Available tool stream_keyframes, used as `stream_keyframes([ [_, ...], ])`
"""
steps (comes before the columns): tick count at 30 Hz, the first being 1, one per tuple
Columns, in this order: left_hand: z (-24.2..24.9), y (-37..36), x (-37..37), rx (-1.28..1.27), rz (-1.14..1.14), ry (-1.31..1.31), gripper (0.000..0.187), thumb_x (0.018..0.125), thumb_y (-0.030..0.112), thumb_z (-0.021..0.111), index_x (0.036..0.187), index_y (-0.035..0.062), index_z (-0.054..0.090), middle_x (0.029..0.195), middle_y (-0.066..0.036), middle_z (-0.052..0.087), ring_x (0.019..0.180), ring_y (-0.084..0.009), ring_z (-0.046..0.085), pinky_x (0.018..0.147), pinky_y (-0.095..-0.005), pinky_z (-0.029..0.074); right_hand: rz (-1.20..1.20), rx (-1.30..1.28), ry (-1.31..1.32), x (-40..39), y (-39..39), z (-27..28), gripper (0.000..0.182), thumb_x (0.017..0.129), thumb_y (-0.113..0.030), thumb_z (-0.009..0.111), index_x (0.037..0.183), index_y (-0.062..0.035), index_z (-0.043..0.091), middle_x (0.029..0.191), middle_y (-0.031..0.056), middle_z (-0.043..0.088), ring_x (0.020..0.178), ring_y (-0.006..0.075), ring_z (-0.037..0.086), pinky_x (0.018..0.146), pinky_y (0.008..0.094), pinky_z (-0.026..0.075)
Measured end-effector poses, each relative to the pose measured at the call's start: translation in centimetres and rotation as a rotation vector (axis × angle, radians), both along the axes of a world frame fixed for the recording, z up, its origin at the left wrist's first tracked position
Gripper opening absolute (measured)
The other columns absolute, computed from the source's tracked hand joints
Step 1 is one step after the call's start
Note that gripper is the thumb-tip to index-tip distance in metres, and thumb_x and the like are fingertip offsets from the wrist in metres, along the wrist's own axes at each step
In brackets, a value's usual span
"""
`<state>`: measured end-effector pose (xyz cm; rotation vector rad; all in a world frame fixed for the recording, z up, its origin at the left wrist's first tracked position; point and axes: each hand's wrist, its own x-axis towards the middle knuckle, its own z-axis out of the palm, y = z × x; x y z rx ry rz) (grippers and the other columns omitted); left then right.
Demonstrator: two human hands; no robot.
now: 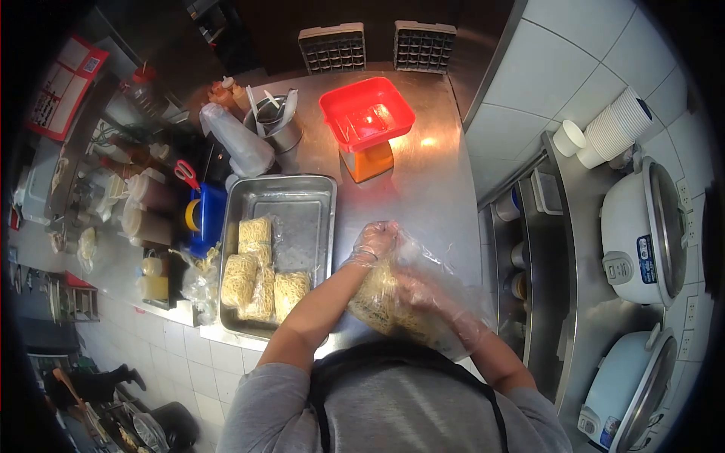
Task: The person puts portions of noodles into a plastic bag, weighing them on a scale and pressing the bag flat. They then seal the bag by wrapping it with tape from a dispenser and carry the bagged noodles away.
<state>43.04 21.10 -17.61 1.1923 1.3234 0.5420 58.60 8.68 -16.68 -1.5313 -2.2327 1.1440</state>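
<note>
A large clear plastic bag of noodles lies on the steel counter close to my body. My left hand, in a clear plastic glove, is closed on the bag's upper edge. Also gloved, my right hand reaches into or behind the clear plastic, beside the noodles; film and glare blur its fingers, so their grip does not show. To the left, a deep steel tray holds several wrapped noodle portions at its near end. Beyond my hands stands an orange kitchen scale with a red pan on top.
Left of the tray are a blue tape dispenser, red scissors and sauce containers. A steel pot with utensils stands behind the tray. Rice cookers and stacked paper cups occupy the right shelf, past the wall edge.
</note>
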Motion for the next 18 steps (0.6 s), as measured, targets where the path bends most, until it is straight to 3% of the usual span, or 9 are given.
stream_keyframes([
  [2,-0.8,0.3,0.3,0.026,-0.020,0.022,0.030,0.095,0.028,0.058,0.081,0.0045,0.070,0.072,-0.002,0.067,0.066,-0.0104,0.059,0.066,-0.0298,0.049,0.061,-0.054,-0.018,0.4,0.1,5.3,0.058,0.094,-0.040,0.053,0.142,-0.0096,0.042,0.145,0.0178,0.040,0.133,0.0322,0.039,0.113,0.0376,0.030],
  [5,0.2,1.0,0.1,0.009,-0.107,0.036,0.030,0.095,0.029,0.058,0.082,0.0039,0.070,0.073,-0.002,0.068,0.067,-0.0104,0.059,0.066,-0.0295,0.049,-0.094,-0.160,0.132,-1.0,0.4,9.7,0.060,0.092,-0.040,0.057,0.140,-0.0048,0.045,0.142,0.0172,0.045,0.131,0.0319,0.043,0.111,0.0363,0.032],
  [8,0.0,1.1,-0.2,-0.024,-0.110,-0.025,0.030,0.095,0.029,0.058,0.083,0.0040,0.070,0.075,-0.002,0.068,0.069,-0.0106,0.059,0.066,-0.0291,0.049,-0.074,0.178,0.161,-0.7,0.4,3.4,0.069,0.088,-0.046,0.059,0.140,-0.0037,0.045,0.143,0.0210,0.043,0.135,0.0346,0.037,0.114,0.0417,0.027],
  [11,-2.0,1.4,-0.3,-0.088,-0.073,-0.155,0.029,0.094,0.028,0.058,0.085,0.0038,0.070,0.077,-0.003,0.068,0.070,-0.0111,0.060,0.068,-0.0287,0.049,-0.059,-0.002,0.341,-1.3,1.0,1.3,0.078,0.085,-0.047,0.063,0.143,-0.0017,0.038,0.146,0.0208,0.039,0.137,0.0337,0.034,0.114,0.0409,0.024],
  [14,-0.4,1.0,-0.2,-0.030,-0.093,-0.078,0.028,0.095,0.025,0.057,0.084,0.0018,0.070,0.078,-0.003,0.068,0.068,-0.0115,0.061,0.066,-0.0291,0.050,-0.026,-0.366,0.576,-0.1,1.6,7.1,0.087,0.083,-0.049,0.068,0.147,-0.0020,0.031,0.146,0.0196,0.039,0.136,0.0290,0.037,0.113,0.0379,0.027],
  [18,2.1,0.3,0.4,0.061,-0.043,0.089,0.030,0.096,0.024,0.055,0.079,0.0024,0.070,0.073,-0.003,0.067,0.065,-0.0116,0.061,0.063,-0.0295,0.050,-0.037,-0.180,0.504,-0.3,1.3,2.4,0.084,0.085,-0.048,0.066,0.147,-0.0028,0.032,0.148,0.0193,0.037,0.138,0.0291,0.033,0.115,0.0386,0.023],
])
